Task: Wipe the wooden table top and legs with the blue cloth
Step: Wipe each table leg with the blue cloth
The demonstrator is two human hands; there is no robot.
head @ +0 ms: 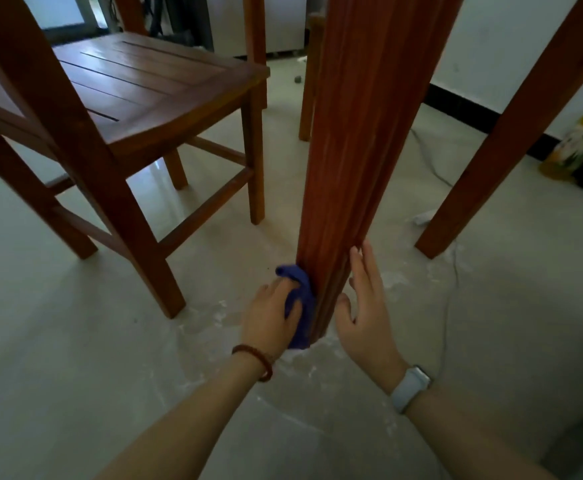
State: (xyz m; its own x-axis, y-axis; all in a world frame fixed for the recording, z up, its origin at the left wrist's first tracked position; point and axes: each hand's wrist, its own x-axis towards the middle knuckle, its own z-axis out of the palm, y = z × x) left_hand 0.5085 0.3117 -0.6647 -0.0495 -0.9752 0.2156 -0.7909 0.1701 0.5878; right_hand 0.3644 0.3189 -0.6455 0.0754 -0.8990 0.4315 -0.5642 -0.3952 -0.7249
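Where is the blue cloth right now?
The blue cloth is low in the middle of the head view, pressed by the left hand against the left side of the wooden table leg near the floor. The right hand rests on the leg's other side.

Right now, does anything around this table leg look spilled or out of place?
Yes. Whitish powdery smears mark the floor around the table leg base, and a white scrap lies by the far leg.
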